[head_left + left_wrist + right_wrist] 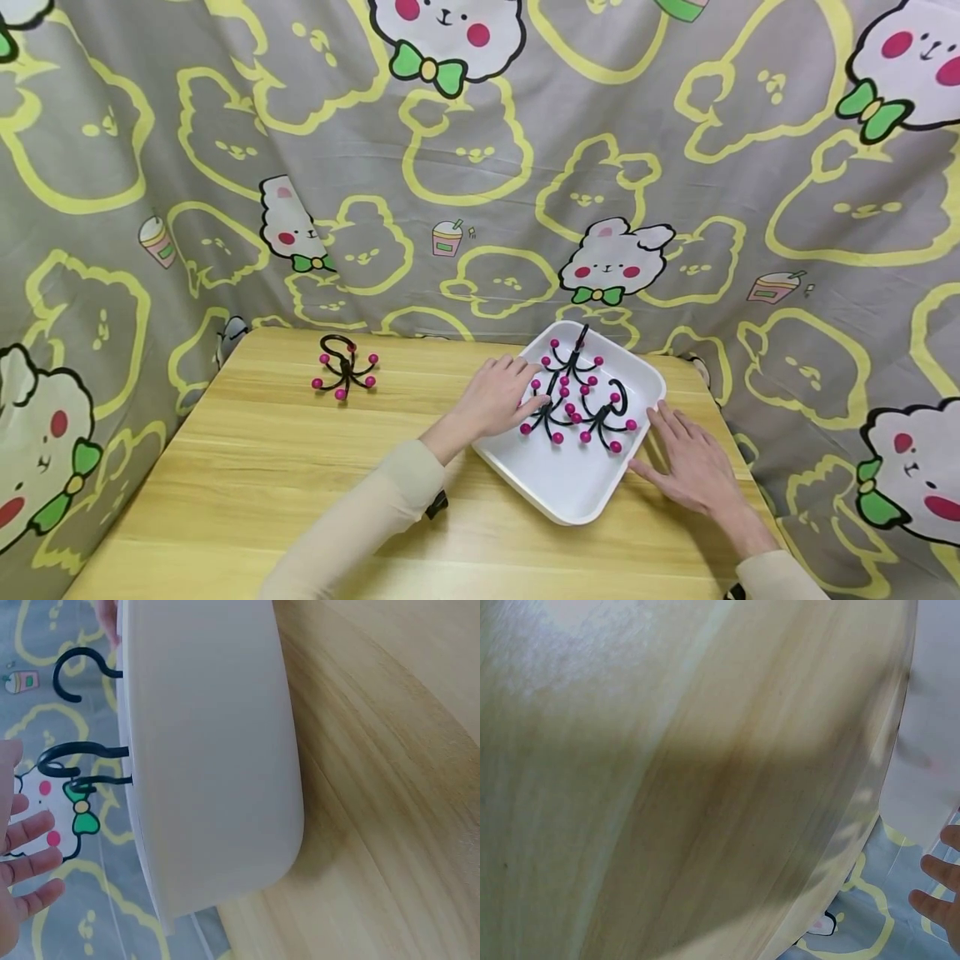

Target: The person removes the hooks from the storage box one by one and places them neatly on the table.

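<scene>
A white tray on the table holds three black multi-arm hooks with magenta ball tips. My left hand is at the tray's left rim, thumb reaching over the hooks inside. In the left wrist view its fingers are spread, and curved hook ends stick up above the tray. My right hand lies along the tray's right side, fingers extended at the wall; the right wrist view catches only its fingertips. Neither hand grips anything. A similar black hook rests on the table at the left.
The wooden table ends at a grey curtain with cartoon rabbit prints, which hangs behind and on both sides. A small dark object shows beside the left forearm.
</scene>
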The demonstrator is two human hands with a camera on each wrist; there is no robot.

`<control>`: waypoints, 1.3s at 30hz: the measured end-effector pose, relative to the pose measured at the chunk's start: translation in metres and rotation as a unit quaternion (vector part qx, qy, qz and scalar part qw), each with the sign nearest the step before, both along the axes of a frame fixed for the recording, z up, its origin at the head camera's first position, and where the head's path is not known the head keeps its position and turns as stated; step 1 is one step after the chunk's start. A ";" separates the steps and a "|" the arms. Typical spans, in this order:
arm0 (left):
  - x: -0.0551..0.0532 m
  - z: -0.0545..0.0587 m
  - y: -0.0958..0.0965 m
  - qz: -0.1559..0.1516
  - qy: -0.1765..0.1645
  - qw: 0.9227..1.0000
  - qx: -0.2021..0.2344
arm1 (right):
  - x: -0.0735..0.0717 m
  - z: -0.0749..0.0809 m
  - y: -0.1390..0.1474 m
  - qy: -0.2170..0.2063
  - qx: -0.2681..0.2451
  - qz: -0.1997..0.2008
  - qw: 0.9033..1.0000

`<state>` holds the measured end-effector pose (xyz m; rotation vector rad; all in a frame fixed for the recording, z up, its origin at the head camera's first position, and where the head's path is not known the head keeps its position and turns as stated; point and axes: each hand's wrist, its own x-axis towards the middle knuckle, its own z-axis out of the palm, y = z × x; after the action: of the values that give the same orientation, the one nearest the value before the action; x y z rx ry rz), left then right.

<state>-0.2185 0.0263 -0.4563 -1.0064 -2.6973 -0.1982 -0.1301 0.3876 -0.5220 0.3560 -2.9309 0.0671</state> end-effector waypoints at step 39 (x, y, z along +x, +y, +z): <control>-0.011 -0.008 0.034 0.023 0.014 0.999 -0.047 | 0.001 0.001 -0.002 -0.012 -0.002 -0.005 1.000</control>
<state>-0.2294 0.0603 -0.4643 -0.9644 -2.7223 -0.0489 -0.1294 0.3858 -0.5206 0.3432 -2.9557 0.0753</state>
